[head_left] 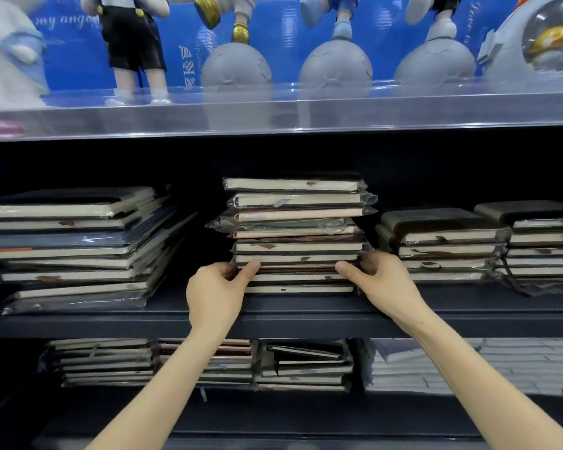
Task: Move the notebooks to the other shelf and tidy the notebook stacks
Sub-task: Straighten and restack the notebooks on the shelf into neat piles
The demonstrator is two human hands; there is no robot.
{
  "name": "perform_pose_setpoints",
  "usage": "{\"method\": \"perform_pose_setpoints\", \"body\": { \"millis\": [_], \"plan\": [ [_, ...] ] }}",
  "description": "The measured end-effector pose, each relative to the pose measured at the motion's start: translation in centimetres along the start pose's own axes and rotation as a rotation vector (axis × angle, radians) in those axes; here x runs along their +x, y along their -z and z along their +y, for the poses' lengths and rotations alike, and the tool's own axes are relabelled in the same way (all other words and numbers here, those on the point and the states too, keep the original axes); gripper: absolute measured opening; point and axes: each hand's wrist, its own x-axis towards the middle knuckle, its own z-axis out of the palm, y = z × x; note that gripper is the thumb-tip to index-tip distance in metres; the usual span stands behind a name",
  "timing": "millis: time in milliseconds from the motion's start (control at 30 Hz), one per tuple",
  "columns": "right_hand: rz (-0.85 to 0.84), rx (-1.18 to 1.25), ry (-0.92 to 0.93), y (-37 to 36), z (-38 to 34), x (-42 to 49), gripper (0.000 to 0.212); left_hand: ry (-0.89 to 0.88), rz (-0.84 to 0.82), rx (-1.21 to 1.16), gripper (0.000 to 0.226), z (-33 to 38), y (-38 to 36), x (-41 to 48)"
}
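Note:
A tall stack of plastic-wrapped notebooks (298,228) stands in the middle of the dark middle shelf (306,323). My left hand (216,293) grips the stack's lower left corner, thumb on the front edges, fingers curled round the side. My right hand (382,284) grips the lower right corner the same way. Both hold the notebooks a few layers above the bottom. The upper notebooks sit slightly askew.
A leaning, messy notebook stack (75,248) fills the shelf's left side; two lower stacks (442,245) (543,241) stand at the right. The shelf below holds more notebook piles (205,362). Above, a clear-fronted shelf (273,115) carries figurines.

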Motion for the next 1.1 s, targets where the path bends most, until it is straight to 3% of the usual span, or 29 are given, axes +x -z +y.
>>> {"method": "perform_pose_setpoints", "body": {
  "millis": [100, 367, 667, 1100],
  "plan": [
    [0.022, 0.041, 0.021, 0.1, 0.1, 0.0, 0.012, 0.009, 0.024, 0.022, 0.036, 0.1, 0.0, -0.1],
    [0.065, 0.118, 0.053, 0.1, 0.4, 0.0, 0.022, -0.049, 0.076, 0.010, 0.035, 0.1, -0.1, -0.8],
    [-0.062, 0.045, 0.053, 0.7, -0.1, -0.3, 0.037, -0.161, -0.248, 0.049, 0.029, -1.4, 1.5, 0.7],
    [0.052, -0.024, 0.121, 0.4, -0.2, -0.9, 0.033, -0.152, -0.067, -0.026, 0.006, -1.2, 1.1, -0.2]
  ]
}}
